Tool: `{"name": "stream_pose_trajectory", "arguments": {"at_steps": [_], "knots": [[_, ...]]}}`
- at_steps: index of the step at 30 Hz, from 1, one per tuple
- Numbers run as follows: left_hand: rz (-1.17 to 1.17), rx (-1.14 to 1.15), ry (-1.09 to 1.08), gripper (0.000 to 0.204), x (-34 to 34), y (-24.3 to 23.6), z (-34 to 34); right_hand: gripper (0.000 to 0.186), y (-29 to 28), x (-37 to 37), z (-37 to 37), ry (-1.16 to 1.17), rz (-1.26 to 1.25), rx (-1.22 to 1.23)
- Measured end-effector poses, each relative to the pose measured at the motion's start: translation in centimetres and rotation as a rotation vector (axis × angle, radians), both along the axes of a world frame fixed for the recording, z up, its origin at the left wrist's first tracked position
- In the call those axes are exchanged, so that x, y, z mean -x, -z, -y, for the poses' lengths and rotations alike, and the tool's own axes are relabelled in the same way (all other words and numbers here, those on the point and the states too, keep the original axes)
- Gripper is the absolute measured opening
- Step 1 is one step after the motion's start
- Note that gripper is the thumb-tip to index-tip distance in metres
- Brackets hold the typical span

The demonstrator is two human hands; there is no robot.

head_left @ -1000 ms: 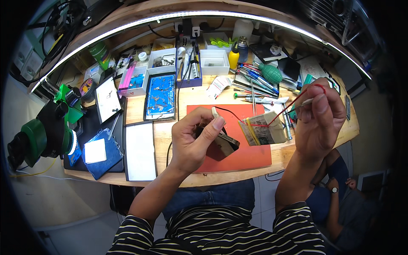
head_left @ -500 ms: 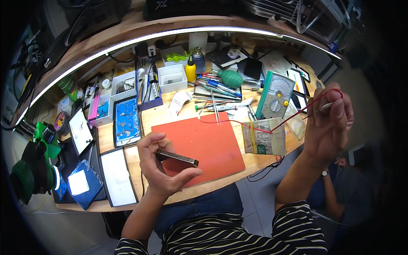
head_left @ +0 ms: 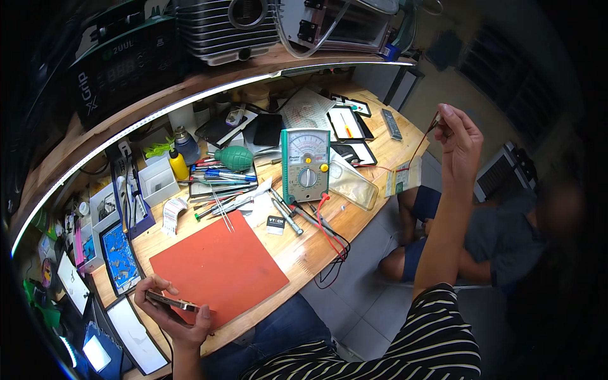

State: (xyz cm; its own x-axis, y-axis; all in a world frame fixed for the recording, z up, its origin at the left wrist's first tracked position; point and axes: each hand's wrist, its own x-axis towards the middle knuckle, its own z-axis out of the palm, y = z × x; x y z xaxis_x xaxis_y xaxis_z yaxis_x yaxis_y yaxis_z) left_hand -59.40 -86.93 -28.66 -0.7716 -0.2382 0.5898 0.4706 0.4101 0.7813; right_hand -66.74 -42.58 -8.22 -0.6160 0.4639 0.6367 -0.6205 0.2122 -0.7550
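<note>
From my desk, I saw left hand gripping phone (7 o'clock), right hand pinching wire at 2; multimeter stood near 12.

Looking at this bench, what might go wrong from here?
1. Red and black test leads droop over the wooden table's edge; a snag could drag the green-and-grey analog meter.
2. The thin reddish wire runs from the raised right hand to a clear plastic packet; a tug might strain it.
3. The slim dark rectangular device is held only by the left hand; it could slip.
</note>
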Motion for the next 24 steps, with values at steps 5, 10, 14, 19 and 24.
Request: {"name": "stream_pose_trajectory", "arguments": {"at_steps": [5, 10, 14, 19, 24], "knots": [[-0.026, 0.088, -0.063, 0.096, 0.0, -0.5, -1.2, 0.017, 1.3, 7.7, -8.6, 0.205, 0.157, -0.096], [0.031, -0.031, 0.014, 0.103, -0.2, -0.5, -1.1, 0.015, 5.6, 18.3, -19.4, 0.378, 0.16, -0.156], [0.081, 0.007, 0.076, 0.1, -0.6, 0.2, -0.6, 0.018, 11.4, 22.4, -26.6, 0.474, 0.298, -0.082], [0.177, -0.126, 0.187, 0.087, -0.4, -0.4, -0.4, 0.012, 19.2, 21.4, -29.5, 0.654, 0.751, -0.271], [0.201, 0.26, 0.232, 0.087, 0.3, -2.7, 0.0, 0.024, 22.0, 18.0, -27.3, 0.64, 0.841, -0.522]]}}
